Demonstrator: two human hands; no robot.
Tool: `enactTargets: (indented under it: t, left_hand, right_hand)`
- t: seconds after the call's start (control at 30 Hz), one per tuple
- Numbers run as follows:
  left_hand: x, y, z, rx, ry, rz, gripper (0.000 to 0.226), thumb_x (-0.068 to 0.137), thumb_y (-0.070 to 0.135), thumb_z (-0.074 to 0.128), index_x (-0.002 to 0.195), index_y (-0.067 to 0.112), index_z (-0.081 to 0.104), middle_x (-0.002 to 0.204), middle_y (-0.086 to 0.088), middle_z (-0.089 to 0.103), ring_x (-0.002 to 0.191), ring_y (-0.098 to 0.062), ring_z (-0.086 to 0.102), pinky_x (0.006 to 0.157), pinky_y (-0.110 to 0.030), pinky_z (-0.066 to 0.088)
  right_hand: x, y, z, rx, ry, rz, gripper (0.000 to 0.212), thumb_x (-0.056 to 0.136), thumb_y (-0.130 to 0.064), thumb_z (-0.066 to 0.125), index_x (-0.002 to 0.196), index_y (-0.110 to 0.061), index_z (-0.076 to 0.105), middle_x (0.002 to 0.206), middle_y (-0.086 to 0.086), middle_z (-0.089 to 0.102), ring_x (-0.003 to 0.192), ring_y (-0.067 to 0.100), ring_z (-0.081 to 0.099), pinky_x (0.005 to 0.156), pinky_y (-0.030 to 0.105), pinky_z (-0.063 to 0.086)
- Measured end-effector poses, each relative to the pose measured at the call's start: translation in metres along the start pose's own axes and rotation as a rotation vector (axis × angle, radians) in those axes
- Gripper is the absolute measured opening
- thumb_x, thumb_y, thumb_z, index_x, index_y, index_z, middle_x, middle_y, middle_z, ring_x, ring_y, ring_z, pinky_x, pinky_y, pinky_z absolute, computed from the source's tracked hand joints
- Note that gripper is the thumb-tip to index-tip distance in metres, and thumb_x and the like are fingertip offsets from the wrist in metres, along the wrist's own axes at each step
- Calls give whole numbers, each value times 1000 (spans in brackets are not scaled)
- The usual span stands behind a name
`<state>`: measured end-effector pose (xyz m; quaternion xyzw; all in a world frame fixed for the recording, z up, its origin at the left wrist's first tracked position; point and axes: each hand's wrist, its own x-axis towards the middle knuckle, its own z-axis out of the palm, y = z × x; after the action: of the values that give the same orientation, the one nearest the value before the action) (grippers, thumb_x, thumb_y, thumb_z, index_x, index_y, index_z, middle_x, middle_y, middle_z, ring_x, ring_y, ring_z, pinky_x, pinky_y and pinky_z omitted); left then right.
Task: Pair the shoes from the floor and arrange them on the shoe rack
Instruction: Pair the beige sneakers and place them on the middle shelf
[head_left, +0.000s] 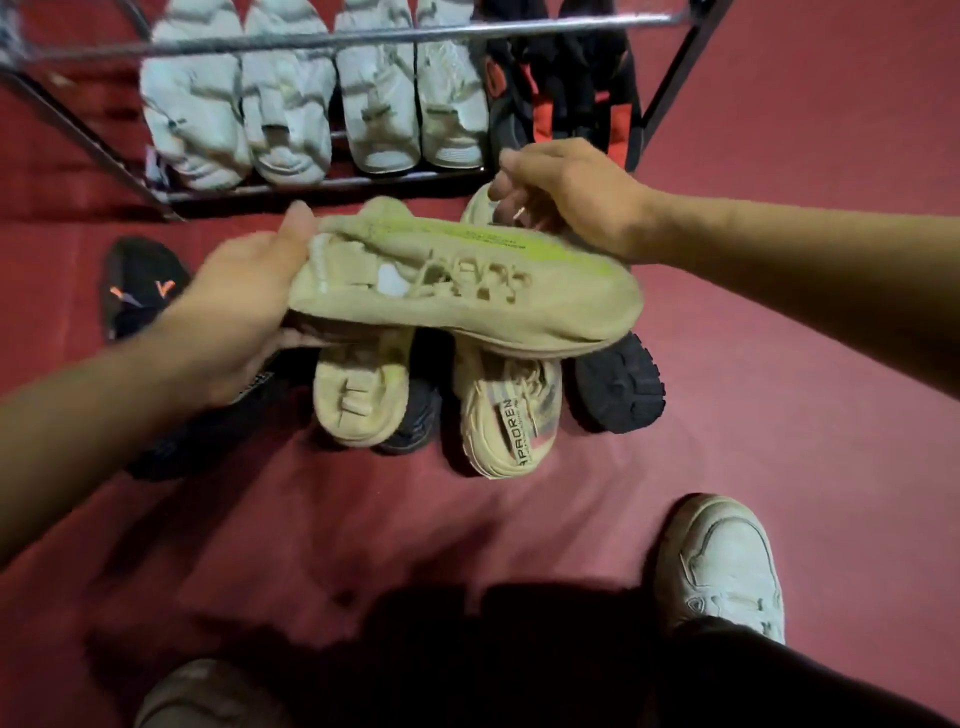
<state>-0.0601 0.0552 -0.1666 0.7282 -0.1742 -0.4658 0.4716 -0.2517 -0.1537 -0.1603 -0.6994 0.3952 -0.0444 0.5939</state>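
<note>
I hold a beige knit sneaker with a lime-green stripe (467, 291) on its side above the floor pile. My left hand (244, 306) grips its heel end. My right hand (576, 202) is closed over the rim of a second beige shoe (479, 208), which is mostly hidden behind the first. Two more beige sneakers (363, 400) (506, 421) lie on the floor below, one with a printed heel tab. The metal shoe rack (332, 187) stands just beyond, holding two pairs of white sneakers (311, 104) and a black-and-red pair (566, 88).
Black shoes lie around the pile: one with orange marks at the left (140, 286), a chunky-soled one at the right (618, 384), others under my left forearm (202, 441) and between the beige ones (413, 421). My own white-shod feet (722, 566) stand near on the red carpet (779, 415).
</note>
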Motion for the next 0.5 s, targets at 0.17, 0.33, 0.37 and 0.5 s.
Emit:
enactTargets:
  t: [0.17, 0.33, 0.37, 0.5]
  left_hand:
    - [-24, -43, 28, 15, 164, -68, 65, 96, 67, 41, 109, 10, 70, 98, -16, 78, 83, -30, 78, 72, -50, 65]
    - [-47, -56, 38, -166, 288, -43, 63, 98, 68, 35, 112, 18, 71, 110, -9, 78, 97, -27, 77, 88, -50, 60]
    - [-57, -56, 47, -248, 286, -37, 57, 104, 57, 32, 118, 14, 67, 112, -8, 77, 94, -23, 78, 85, -46, 62]
    - [-92, -70, 67, 1, -52, -68, 24, 105, 38, 46, 111, 17, 56, 96, -8, 73, 76, -18, 77, 74, -42, 64]
  right_hand:
    - [7, 3, -3, 69, 358, 140, 25, 85, -35, 56, 75, -13, 62, 72, 6, 60, 62, 19, 56, 58, 30, 42]
    - [-25, 6, 11, -113, 525, 80, 28, 84, -28, 58, 62, -11, 52, 57, 1, 45, 52, 20, 39, 47, 27, 31]
    - [-40, 4, 20, -54, 407, 152, 33, 85, -31, 60, 60, -14, 48, 54, 2, 41, 50, 20, 35, 43, 25, 27]
    - [-78, 4, 61, 59, -148, 466, 55, 84, -61, 61, 79, -7, 67, 61, 10, 65, 51, 27, 58, 50, 30, 49]
